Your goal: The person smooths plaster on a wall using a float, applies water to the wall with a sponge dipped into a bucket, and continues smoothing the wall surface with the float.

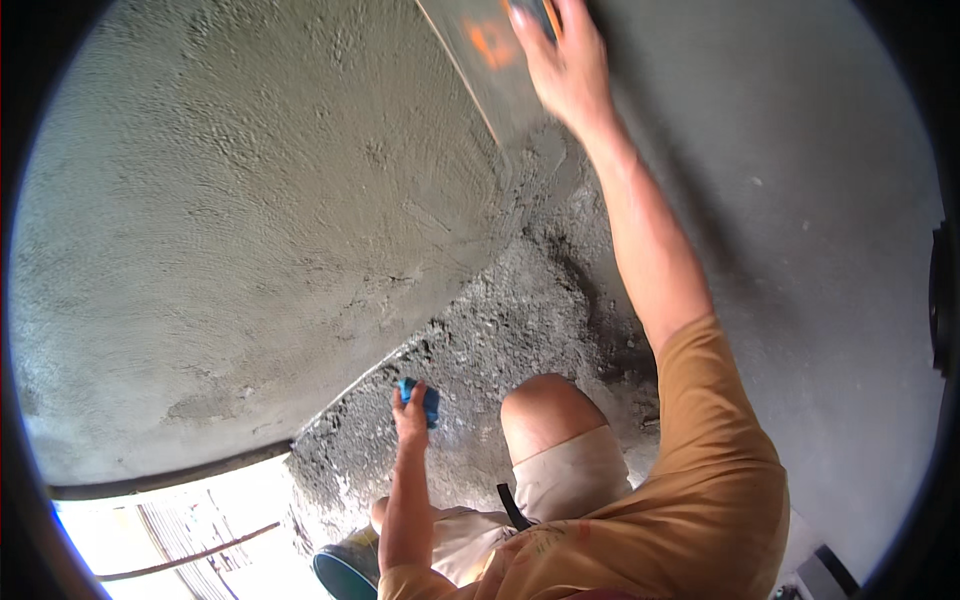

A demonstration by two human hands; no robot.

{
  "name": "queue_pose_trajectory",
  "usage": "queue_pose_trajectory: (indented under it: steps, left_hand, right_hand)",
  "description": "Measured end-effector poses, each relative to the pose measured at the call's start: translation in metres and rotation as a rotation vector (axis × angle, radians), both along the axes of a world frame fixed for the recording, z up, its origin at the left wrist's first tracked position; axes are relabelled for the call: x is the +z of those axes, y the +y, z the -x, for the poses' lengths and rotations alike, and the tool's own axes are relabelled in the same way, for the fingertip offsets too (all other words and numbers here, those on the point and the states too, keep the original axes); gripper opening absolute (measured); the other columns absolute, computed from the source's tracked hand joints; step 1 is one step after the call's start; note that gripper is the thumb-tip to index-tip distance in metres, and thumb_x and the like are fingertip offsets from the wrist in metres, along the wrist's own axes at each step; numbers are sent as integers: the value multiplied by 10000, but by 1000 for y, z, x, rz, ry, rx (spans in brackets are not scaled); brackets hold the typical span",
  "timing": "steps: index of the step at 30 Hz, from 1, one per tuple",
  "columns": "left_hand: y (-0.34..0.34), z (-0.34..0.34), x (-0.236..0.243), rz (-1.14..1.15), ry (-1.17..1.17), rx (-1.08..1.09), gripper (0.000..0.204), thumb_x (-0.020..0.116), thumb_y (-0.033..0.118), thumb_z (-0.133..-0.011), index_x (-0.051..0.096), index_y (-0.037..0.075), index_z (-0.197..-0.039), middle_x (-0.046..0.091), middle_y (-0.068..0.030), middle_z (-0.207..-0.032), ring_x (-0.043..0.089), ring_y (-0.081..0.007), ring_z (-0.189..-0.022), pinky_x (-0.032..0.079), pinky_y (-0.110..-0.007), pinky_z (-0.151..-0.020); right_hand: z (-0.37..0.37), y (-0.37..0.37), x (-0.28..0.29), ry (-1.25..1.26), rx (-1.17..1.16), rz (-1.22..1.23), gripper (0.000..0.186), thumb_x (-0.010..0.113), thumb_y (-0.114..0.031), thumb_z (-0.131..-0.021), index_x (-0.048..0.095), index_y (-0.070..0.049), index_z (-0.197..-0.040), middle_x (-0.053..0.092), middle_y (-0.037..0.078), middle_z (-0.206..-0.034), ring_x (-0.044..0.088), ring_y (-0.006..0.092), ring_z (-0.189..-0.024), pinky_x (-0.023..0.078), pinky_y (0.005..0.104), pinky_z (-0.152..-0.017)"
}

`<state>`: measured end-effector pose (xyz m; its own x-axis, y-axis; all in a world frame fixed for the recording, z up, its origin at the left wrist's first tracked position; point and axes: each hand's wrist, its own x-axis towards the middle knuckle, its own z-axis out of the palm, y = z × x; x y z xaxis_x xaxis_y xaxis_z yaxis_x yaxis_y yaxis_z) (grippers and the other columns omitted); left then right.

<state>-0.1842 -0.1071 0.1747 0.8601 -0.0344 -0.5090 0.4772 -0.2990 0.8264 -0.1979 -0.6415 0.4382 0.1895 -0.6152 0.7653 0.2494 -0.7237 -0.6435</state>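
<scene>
My right hand [565, 70], slightly blurred, is raised at the top, gripping a wide flat float [490, 70] with an orange mark on it, which lies against the grey plaster near the corner. My left hand [410, 410] is low in the middle, fingers closed on a blue sponge-like block [430, 405], over rough, crumbly mortar [540, 290]. The textured wet plaster wall [250, 200] spreads across the left. Its lower edge runs diagonally beside the rough mortar.
A smoother grey wall [820, 200] rises on the right. My bent knee [545, 400] is below my hands. A bucket [345, 570] stands at the bottom beside my left arm. A bright opening [180, 525] with bars is at the lower left.
</scene>
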Motion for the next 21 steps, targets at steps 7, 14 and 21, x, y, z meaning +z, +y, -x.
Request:
queue_pose_trajectory:
  steps: [7,14,21]
  left_hand:
    - [77,-5,56,15,10,35,238,747,257,-893,574,120,-982,613,4,-835,576,-103,-717,479,-291,-608]
    - [103,40,47,-69,-19,10,269,749,263,-888,574,107,-1020,577,19,-845,539,-86,-755,459,-273,-666]
    - [100,-30,67,-172,-192,-120,324,751,304,-889,565,87,-1042,576,-10,-854,531,-104,-739,462,-291,-642]
  right_hand:
    - [-37,-1,-106,-69,-65,-90,325,728,-297,-931,658,1,-1040,721,97,-789,641,123,-629,514,316,-569]
    - [-40,114,-317,136,83,-739,300,617,-242,-976,674,-58,-747,667,11,-647,608,105,-577,495,303,-594]
    - [-94,289,-169,63,358,-399,294,680,-305,-941,641,-16,-978,703,162,-790,676,278,-659,529,379,-608]
